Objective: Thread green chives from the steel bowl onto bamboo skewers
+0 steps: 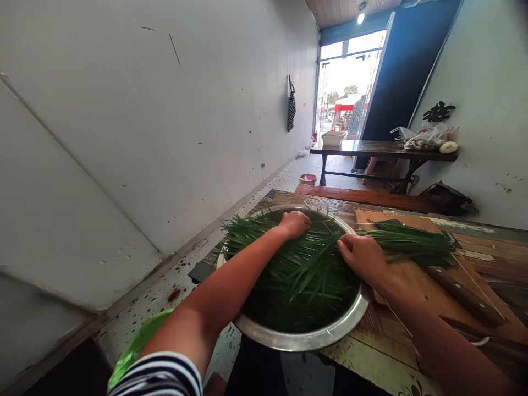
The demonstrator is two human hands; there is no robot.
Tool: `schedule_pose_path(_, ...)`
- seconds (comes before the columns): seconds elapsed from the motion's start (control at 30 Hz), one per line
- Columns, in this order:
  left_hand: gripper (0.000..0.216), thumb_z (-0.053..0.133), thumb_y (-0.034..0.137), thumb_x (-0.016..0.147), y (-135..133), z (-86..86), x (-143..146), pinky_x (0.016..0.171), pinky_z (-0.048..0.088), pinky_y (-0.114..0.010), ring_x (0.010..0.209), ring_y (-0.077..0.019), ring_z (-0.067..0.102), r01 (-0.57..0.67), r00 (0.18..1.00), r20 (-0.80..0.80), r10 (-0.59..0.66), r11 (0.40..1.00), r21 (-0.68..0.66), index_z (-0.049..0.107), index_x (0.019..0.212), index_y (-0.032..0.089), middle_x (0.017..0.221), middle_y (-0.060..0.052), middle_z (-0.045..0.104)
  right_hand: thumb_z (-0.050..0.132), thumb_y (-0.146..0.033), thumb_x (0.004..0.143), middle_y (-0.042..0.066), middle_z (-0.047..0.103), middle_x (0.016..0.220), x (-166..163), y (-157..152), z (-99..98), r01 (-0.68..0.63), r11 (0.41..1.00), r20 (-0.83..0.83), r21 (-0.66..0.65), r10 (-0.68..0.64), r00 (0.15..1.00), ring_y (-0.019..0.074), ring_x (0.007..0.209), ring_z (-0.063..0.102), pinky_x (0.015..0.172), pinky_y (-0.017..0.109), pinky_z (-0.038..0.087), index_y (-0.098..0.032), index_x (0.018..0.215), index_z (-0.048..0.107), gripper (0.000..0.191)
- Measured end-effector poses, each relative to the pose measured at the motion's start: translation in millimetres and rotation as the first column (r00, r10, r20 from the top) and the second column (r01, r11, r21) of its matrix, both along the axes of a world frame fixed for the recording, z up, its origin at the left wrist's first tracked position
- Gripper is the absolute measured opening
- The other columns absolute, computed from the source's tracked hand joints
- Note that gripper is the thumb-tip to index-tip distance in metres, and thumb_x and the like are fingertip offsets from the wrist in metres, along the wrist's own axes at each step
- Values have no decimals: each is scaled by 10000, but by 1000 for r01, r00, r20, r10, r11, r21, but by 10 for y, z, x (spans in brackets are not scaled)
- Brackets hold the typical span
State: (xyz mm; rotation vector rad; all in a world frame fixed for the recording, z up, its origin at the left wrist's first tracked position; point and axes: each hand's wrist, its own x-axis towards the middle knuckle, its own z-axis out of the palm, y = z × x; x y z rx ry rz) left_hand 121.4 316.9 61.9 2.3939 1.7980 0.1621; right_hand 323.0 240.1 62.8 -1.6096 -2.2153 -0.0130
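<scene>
A wide metal basin (305, 336) full of long green chive leaves (301, 275) sits at the table's near left corner. My left hand (293, 224) rests on the leaves at the basin's far side, fingers curled down into them. My right hand (362, 256) is at the basin's right rim, fingers bent and pinching some leaves. A separate bundle of chives (406, 241) lies on a wooden cutting board (416, 286) just right of the basin.
A knife with a dark handle (464, 294) lies on the board by my right forearm. The wooden table (487, 247) stretches right. Beyond stand a bench (363, 197), a second table (383, 148) with bags, and an open doorway. White wall runs along the left.
</scene>
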Motion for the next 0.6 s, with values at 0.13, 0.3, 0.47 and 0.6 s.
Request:
schedule_pose_path(0.13,282,497,314,839,-24,37,39,965,352,-471,1154,-292,486,45,998,-33,-44,998,41,709,1011,243,1147,-88,630,448,-297,860,37,711,714,-4,-4,0,-12,1000,-14,10,12,1000,169,672,622,652,275,349,-191,772,681,270)
schedule_pose_path(0.3,230,564,309,805,-68,138,85,1003,330,-424,1045,-243,568,111,993,-53,-108,993,42,715,955,223,1037,-72,674,443,-302,858,39,708,700,-10,-6,11,0,1000,-3,19,0,1000,168,645,611,633,280,333,-198,761,683,279)
schedule_pose_path(0.47,247,607,288,766,-7,95,73,878,444,-302,973,-213,600,64,998,-6,-64,997,-31,720,976,223,1016,-68,676,449,-308,857,33,705,700,-5,-9,10,9,1000,4,6,-9,1000,168,653,603,638,279,326,-200,761,678,271)
schedule_pose_path(0.6,229,620,268,742,27,57,51,853,460,-271,934,-196,610,76,997,29,-76,997,-13,732,934,214,977,-56,680,440,-303,859,32,708,708,-3,-7,-3,1,1000,5,20,-1,1000,168,662,606,649,279,327,-199,761,677,277)
